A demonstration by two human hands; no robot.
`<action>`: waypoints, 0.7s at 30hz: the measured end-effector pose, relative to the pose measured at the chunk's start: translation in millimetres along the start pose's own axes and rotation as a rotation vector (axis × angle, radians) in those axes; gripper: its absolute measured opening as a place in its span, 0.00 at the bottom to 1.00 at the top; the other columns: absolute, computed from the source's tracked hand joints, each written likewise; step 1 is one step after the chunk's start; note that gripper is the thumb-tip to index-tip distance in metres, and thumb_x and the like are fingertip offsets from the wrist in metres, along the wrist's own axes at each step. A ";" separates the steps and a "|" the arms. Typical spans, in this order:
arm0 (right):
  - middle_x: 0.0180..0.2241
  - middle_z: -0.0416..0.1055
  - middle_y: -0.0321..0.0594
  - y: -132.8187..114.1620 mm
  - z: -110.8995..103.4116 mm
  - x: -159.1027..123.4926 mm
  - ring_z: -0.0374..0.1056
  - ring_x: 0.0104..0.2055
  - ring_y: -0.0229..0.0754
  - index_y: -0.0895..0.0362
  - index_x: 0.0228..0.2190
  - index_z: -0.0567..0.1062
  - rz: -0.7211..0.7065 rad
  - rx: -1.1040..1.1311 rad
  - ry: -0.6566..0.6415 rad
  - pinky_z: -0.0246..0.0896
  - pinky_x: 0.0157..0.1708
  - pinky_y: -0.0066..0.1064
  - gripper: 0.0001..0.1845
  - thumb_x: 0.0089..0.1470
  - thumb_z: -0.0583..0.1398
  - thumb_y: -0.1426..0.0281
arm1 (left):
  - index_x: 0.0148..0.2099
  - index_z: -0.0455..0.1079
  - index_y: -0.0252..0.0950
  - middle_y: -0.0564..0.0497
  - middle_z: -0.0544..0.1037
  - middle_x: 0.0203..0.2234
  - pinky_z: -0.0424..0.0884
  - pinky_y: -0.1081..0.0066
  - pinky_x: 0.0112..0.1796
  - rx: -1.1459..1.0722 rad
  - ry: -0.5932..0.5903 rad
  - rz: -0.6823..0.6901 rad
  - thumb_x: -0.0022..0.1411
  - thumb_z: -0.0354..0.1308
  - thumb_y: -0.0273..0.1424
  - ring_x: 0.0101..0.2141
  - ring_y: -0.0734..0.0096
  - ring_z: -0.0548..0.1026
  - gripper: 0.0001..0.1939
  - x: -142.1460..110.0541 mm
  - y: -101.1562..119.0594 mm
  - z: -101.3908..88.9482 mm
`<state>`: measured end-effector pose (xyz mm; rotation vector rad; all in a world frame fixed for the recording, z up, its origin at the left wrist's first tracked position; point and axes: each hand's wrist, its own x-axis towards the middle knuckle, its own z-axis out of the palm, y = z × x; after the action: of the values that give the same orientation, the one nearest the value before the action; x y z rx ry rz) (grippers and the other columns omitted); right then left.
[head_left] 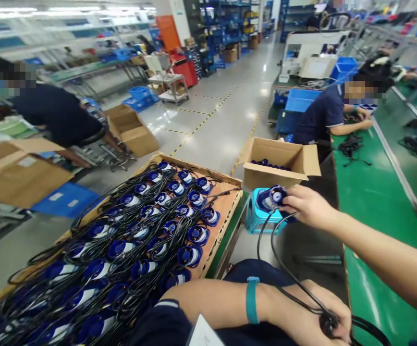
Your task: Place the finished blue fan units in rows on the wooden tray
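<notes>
My right hand (pixel 307 205) grips a blue round-ended housing (pixel 271 198) with a black cable, held up over a turquoise stool (pixel 257 222). What kind of device it is I cannot tell. Lower down, my left hand (pixel 324 307), with a teal band on its wrist, is closed around the black cable (pixel 289 271) near a dark bundled lump or plug. The cable loops between both hands, and more of it trails off to the right. To my left, a wooden-edged tray (pixel 226 204) carries rows of similar blue housings (pixel 198 234) with coiled black cables.
An open cardboard box (pixel 276 178) with blue parts inside stands ahead. On the right runs a green workbench (pixel 370 211), where a co-worker (pixel 324 115) handles parts beside black cables (pixel 350 144). Another person (pixel 57 113) sits at left near cardboard boxes (pixel 132 129).
</notes>
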<state>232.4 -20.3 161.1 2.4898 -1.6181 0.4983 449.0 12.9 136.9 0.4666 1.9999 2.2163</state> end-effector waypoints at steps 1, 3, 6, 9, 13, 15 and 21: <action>0.34 0.71 0.46 6.8 28.1 17.4 0.65 0.37 0.44 0.58 0.36 0.75 -0.052 0.024 -0.060 0.63 0.39 0.35 0.12 0.68 0.56 0.64 | 0.23 0.62 0.39 0.56 0.73 0.24 0.72 0.71 0.39 -0.031 0.114 0.012 0.48 0.73 0.49 0.31 0.71 0.74 0.26 -9.7 4.9 -9.4; 0.32 0.70 0.45 17.3 80.2 48.3 0.63 0.36 0.44 0.58 0.34 0.75 -0.150 0.061 -0.177 0.61 0.40 0.36 0.19 0.70 0.52 0.61 | 0.23 0.59 0.39 0.55 0.75 0.24 0.72 0.70 0.37 -0.116 0.342 0.032 0.48 0.72 0.50 0.30 0.71 0.75 0.28 -28.5 13.0 -24.6; 0.35 0.70 0.48 29.8 143.1 86.8 0.63 0.37 0.45 0.59 0.34 0.76 -0.306 0.115 -0.318 0.59 0.41 0.36 0.23 0.71 0.50 0.58 | 0.25 0.58 0.39 0.53 0.74 0.25 0.69 0.71 0.32 -0.242 0.628 0.052 0.50 0.70 0.47 0.28 0.72 0.74 0.25 -51.9 22.0 -42.3; 0.39 0.71 0.51 44.4 188.9 117.3 0.64 0.42 0.47 0.59 0.35 0.76 -0.488 0.187 -0.368 0.59 0.43 0.38 0.23 0.71 0.49 0.59 | 0.27 0.58 0.39 0.52 0.73 0.25 0.68 0.71 0.31 -0.328 0.843 0.058 0.51 0.69 0.41 0.28 0.71 0.74 0.21 -64.9 28.4 -59.6; 0.40 0.70 0.49 66.7 230.3 148.8 0.64 0.45 0.46 0.58 0.37 0.77 -0.707 0.303 -0.407 0.59 0.46 0.38 0.21 0.72 0.48 0.62 | 0.27 0.58 0.39 0.51 0.72 0.27 0.70 0.66 0.37 -0.407 1.101 0.077 0.56 0.66 0.35 0.32 0.68 0.74 0.18 -66.2 33.8 -85.3; 0.42 0.70 0.49 76.5 244.8 162.7 0.63 0.46 0.47 0.57 0.38 0.76 -0.812 0.339 -0.406 0.58 0.47 0.38 0.19 0.71 0.49 0.63 | 0.27 0.57 0.38 0.50 0.72 0.28 0.72 0.61 0.43 -0.447 1.247 0.121 0.59 0.65 0.35 0.33 0.67 0.74 0.18 -61.6 33.0 -96.0; 0.44 0.70 0.48 90.2 272.9 196.2 0.60 0.46 0.47 0.57 0.40 0.76 -1.032 0.309 -0.450 0.53 0.44 0.38 0.12 0.68 0.54 0.66 | 0.29 0.60 0.37 0.51 0.71 0.28 0.70 0.50 0.53 -0.568 1.591 0.322 0.62 0.67 0.39 0.34 0.66 0.75 0.19 -35.3 13.1 -112.8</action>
<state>278.5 -305.0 -33.6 3.3384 -0.1183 0.0304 449.4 -106.0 135.6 -1.5947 1.2801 3.6272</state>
